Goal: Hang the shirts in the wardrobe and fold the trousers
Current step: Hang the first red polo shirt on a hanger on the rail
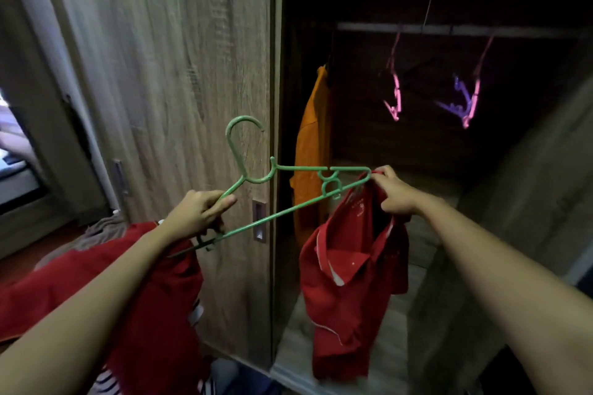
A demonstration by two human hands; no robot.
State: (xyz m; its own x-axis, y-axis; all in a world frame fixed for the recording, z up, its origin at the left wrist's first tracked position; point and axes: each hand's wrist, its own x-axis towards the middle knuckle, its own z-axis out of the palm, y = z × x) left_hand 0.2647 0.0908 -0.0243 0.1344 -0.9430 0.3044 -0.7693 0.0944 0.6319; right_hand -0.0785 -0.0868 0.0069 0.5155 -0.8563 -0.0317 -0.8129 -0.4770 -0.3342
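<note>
Wood-grain wardrobe (160, 74) fills the view: sliding door closed on its left half, right half open & dark. Inside, under the rail (449, 29), an orange shirt (313, 151) hangs by the door edge, w/ pink hangers (395, 90) and a purple hanger (455, 102), all blurred. In front of the wardrobe, the left hand (195, 213) grips one arm of a green hanger (298, 167). The right hand (396, 191) pinches the red shirt (349, 292) at the hanger's other tip, and the shirt dangles below. Red cloth (154, 298) under the left forearm is poss. another garment, cut off by the frame edge.
</note>
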